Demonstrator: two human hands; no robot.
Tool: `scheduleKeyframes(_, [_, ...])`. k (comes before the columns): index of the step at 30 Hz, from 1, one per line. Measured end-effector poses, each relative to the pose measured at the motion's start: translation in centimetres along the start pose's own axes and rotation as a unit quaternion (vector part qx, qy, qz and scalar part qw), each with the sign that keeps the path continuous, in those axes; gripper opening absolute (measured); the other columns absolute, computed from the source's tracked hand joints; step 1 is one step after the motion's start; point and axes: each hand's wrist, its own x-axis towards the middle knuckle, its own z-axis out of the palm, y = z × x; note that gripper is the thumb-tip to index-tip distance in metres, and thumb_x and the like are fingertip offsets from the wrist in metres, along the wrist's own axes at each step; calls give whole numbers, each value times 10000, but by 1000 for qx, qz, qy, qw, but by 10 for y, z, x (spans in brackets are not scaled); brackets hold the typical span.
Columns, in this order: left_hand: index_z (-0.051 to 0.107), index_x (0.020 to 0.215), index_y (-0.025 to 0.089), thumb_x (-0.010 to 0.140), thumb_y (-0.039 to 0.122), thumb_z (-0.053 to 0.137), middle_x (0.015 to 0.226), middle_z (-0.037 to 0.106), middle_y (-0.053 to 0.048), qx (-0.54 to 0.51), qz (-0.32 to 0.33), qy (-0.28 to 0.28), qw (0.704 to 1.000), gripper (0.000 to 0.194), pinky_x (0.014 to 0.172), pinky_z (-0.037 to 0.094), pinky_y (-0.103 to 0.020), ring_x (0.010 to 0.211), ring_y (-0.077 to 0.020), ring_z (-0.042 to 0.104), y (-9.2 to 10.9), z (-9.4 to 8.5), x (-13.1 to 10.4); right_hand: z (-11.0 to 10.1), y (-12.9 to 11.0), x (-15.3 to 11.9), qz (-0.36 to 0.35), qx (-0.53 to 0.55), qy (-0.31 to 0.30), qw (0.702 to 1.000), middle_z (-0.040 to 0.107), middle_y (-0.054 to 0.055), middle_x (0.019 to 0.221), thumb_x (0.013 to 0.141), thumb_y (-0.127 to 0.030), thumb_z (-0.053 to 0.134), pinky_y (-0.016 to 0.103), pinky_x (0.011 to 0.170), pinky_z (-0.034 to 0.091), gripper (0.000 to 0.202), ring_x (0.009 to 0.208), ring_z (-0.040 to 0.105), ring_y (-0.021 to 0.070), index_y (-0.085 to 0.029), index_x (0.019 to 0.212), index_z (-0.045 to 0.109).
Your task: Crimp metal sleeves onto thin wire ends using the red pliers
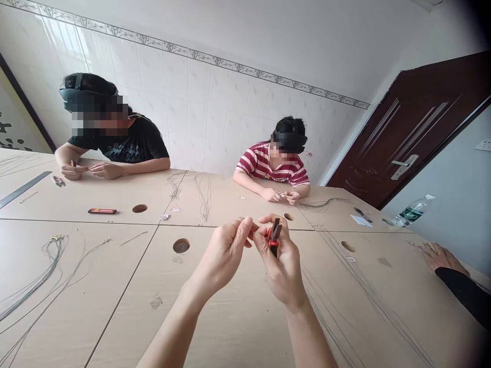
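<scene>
Both of my hands are raised above the middle of the table (184,306), close together. My right hand (282,263) is closed around a pair of pliers (274,237) with red and black handles; their dark jaws point up. My left hand (226,250) is closed, thumb pressed against its fingers, and its fingertips meet those of the right hand. Whatever the left fingers pinch is too small or hidden to make out. Thin grey wires (368,286) lie on the table to the right of my right arm.
Bundles of thin wires (49,260) lie at the left. Across the table sit two people (134,140) (257,163) handling small things. A red and black box (102,210), a steel ruler (25,188) and a water bottle (414,210) are on the table. Another person's hand (441,255) rests at the right.
</scene>
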Motion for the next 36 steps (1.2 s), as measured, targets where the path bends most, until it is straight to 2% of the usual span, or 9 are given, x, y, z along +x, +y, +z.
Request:
scheduleKeyframes(3, [561, 682, 191, 988, 448, 368, 642, 517, 2, 67, 1, 31, 997, 444, 620, 376, -268, 616, -145, 458, -2, 4, -1, 0, 1, 2, -5, -6, 10, 1000, 450, 21, 1082, 975, -301, 530, 306, 800, 462, 114, 855, 556, 131, -223, 895, 551])
scheduleKeyframes(6, [465, 647, 200, 990, 463, 346, 592, 430, 24, 103, -11, 28, 994, 448, 573, 324, -272, 561, -133, 397, -3, 4, -2, 1, 3, 3, -10, -22, 20, 999, 444, 22, 1054, 975, -311, 530, 301, 788, 478, 129, 853, 558, 128, -216, 891, 547])
scheduleKeyframes(12, [434, 685, 202, 987, 485, 321, 626, 449, 38, 136, -50, 3, 989, 429, 538, 312, -259, 561, -119, 379, -1, -3, -5, 4, 6, 2, -20, -49, 17, 998, 467, 21, 1036, 979, -291, 521, 283, 764, 487, 106, 857, 575, 125, -214, 910, 545])
scheduleKeyframes(20, [466, 703, 196, 913, 226, 385, 596, 444, 58, 129, -84, 17, 988, 227, 465, 278, -212, 509, -90, 323, 4, -13, -8, 7, 8, 1, -75, -151, 32, 985, 486, 34, 1087, 979, -238, 514, 271, 809, 461, 99, 1053, 516, 160, -232, 887, 551])
scheduleKeyframes(25, [479, 706, 186, 864, 215, 447, 586, 441, 62, 94, -93, 11, 991, 164, 435, 243, -196, 492, -73, 278, 4, -15, -7, 8, 8, 0, -89, -166, 27, 982, 483, 39, 1044, 974, -207, 509, 288, 781, 458, 101, 954, 522, 158, -221, 879, 540])
scheduleKeyframes(32, [503, 703, 180, 829, 185, 474, 583, 424, 64, 85, -85, 17, 993, 130, 429, 235, -186, 494, -67, 290, 4, -18, -6, 8, 7, -1, -109, -179, 21, 978, 477, 43, 1044, 958, -155, 511, 293, 759, 453, 96, 887, 517, 152, -217, 886, 525])
scheduleKeyframes(36, [536, 731, 178, 818, 174, 486, 596, 446, 60, 89, -88, -8, 992, 100, 438, 249, -190, 508, -72, 315, 6, -24, -8, 8, 5, -1, -112, -175, 9, 978, 480, 35, 1025, 953, -135, 508, 276, 744, 448, 102, 864, 506, 142, -220, 899, 518])
